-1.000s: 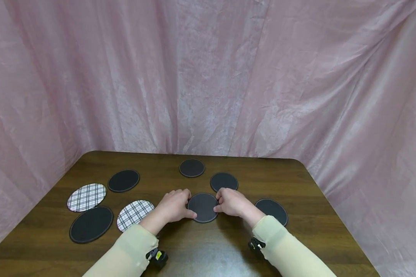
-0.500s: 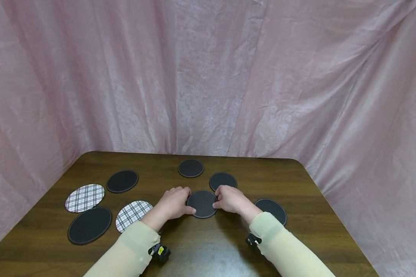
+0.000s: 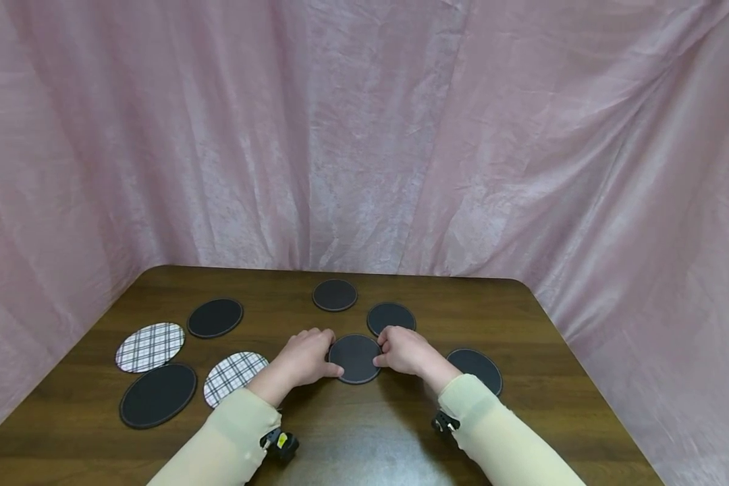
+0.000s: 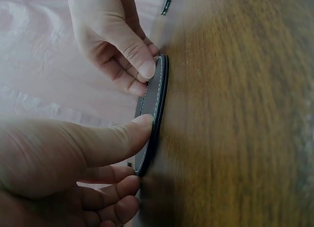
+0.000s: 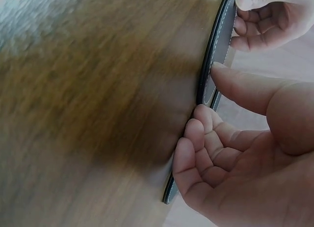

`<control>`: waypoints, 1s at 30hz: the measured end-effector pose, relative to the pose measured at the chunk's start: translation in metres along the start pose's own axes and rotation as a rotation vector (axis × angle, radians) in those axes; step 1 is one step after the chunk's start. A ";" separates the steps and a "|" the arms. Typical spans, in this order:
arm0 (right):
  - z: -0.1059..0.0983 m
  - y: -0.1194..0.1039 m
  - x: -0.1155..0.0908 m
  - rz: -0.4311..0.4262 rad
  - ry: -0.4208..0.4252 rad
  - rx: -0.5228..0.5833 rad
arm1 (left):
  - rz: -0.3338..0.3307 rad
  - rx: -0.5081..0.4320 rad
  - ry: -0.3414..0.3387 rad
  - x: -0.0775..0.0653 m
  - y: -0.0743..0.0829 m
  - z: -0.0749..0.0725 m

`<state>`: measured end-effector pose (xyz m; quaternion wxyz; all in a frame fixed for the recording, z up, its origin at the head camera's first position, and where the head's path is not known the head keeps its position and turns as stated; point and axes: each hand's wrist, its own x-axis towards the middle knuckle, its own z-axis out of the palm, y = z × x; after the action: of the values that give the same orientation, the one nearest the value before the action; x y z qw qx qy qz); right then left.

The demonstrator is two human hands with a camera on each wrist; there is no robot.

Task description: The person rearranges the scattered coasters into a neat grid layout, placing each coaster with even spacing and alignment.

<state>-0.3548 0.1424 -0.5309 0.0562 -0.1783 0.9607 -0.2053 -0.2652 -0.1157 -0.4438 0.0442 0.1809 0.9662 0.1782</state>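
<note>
Pink drape, brown table. Black disc mid-table, between hands: left hand curled, pinching left rim, right hand likewise opposite. Looks light, stiffish, grippy imo; I'd hold opposite edges, thumbs on top.

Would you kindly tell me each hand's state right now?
Left hand: holding the stitched black coaster by its left edge.
Right hand: holding the same coaster's right edge.
</note>
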 end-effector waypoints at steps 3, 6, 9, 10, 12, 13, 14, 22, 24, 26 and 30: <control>-0.004 -0.005 -0.005 -0.004 0.010 0.001 | 0.006 -0.007 -0.006 0.001 0.000 0.000; -0.008 -0.008 -0.010 0.008 0.013 0.025 | -0.007 -0.031 -0.028 0.000 0.004 -0.004; -0.012 -0.006 -0.014 0.019 0.003 0.062 | 0.010 -0.024 -0.026 0.001 0.003 -0.002; -0.015 -0.004 -0.015 0.025 -0.003 0.072 | 0.012 -0.029 -0.024 0.001 0.003 -0.003; -0.020 0.001 -0.017 0.027 -0.010 0.083 | 0.015 -0.035 -0.006 0.000 0.003 -0.004; -0.030 -0.004 -0.025 0.017 -0.001 0.079 | 0.015 -0.036 0.008 0.000 0.003 -0.004; -0.034 -0.002 -0.027 0.016 -0.001 0.085 | 0.013 -0.037 0.024 0.000 0.003 -0.005; -0.048 0.030 -0.027 0.059 0.049 0.099 | -0.016 -0.042 0.090 0.004 0.008 -0.012; -0.050 0.038 -0.026 0.047 0.073 0.097 | -0.014 -0.034 0.097 0.009 0.010 -0.011; -0.051 0.047 -0.023 0.050 0.087 0.099 | -0.012 -0.028 0.102 0.016 0.013 -0.010; -0.047 0.070 -0.011 0.067 0.118 0.067 | -0.005 -0.018 0.109 0.029 0.021 -0.010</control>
<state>-0.3758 0.2235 -0.5172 0.0124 -0.1319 0.9603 -0.2454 -0.2862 -0.0900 -0.4273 -0.0066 0.1682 0.9660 0.1962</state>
